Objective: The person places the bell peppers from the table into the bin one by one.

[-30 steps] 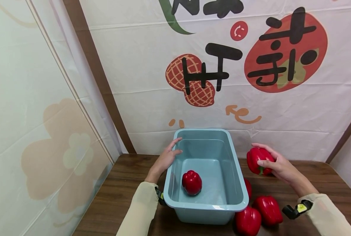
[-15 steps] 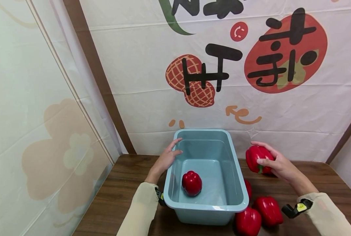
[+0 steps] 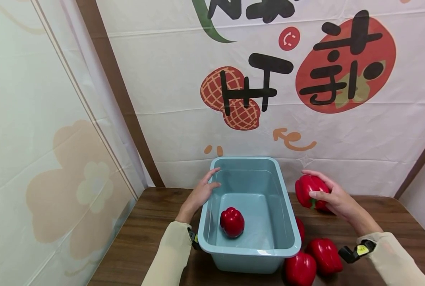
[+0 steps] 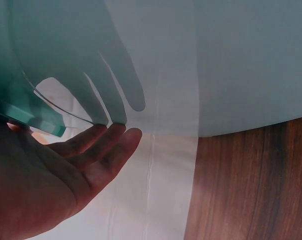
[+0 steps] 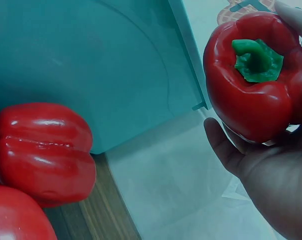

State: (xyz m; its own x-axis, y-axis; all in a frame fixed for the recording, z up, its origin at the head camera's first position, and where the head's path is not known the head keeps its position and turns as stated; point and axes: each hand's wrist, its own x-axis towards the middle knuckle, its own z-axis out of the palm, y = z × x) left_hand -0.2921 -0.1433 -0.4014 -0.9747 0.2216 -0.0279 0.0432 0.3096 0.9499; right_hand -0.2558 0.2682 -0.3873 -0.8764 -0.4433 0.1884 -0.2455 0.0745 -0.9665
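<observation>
A light-blue plastic tub (image 3: 253,252) stands on the wooden table. On its left side my left hand (image 3: 199,193) holds the rim, thumb and forefinger over the edge; in the left wrist view the other fingers (image 4: 103,152) touch the outer wall. My right hand (image 3: 335,198) grips a red bell pepper (image 3: 307,190) to the right of the tub, raised over the table. Its green stem (image 5: 258,60) faces the right wrist camera. Inside the tub lies another red bell pepper (image 3: 232,222), nearer the left wall.
Several more red bell peppers (image 3: 324,255) lie at the tub's right front corner, one of them partly hidden behind the tub's wall. Brown wooden table (image 3: 144,226) shows on both sides. A printed cloth (image 3: 176,119) hangs close behind the tub.
My right hand and the bell pepper in it have shifted slightly left and up, toward the tub. The left hand, the tub and the other peppers keep their places.
</observation>
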